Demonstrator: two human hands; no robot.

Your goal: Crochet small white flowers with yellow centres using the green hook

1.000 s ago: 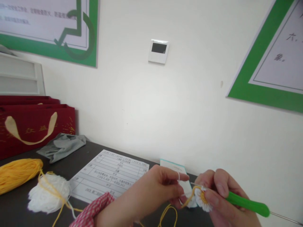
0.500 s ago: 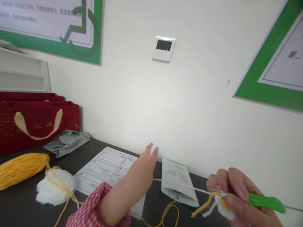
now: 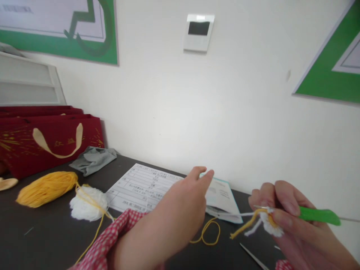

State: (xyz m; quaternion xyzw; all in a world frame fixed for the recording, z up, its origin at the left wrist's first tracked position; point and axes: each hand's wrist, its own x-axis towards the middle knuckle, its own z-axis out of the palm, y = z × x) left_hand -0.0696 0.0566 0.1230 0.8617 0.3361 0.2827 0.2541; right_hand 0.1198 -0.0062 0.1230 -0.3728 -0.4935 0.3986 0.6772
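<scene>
My right hand (image 3: pixel 298 225) is closed around a crochet hook with a green handle (image 3: pixel 320 215). Its fingers also pinch a small white and yellow crochet piece (image 3: pixel 271 225), from which short yellow and white yarn tails hang. A white yarn strand (image 3: pixel 246 214) runs taut from that piece to my left hand (image 3: pixel 191 198), which grips it with some fingers raised; its palm side is hidden. To the left lie a white yarn ball (image 3: pixel 87 205) and a yellow yarn skein (image 3: pixel 46 188), with a yellow strand trailing across the table.
A printed sheet (image 3: pixel 125 191) and a pale packet with a blue edge (image 3: pixel 225 197) lie behind my left hand. A pointed metal tool (image 3: pixel 253 257) lies near the front. Red gift bags (image 3: pixel 59 138) and a grey cloth (image 3: pixel 94 159) stand against the wall (image 3: pixel 168 97).
My left hand has moved right, closer to the crochet piece, so the white strand between them is shorter. The view has shifted, and the pointed tool now shows. My right hand keeps its grip.
</scene>
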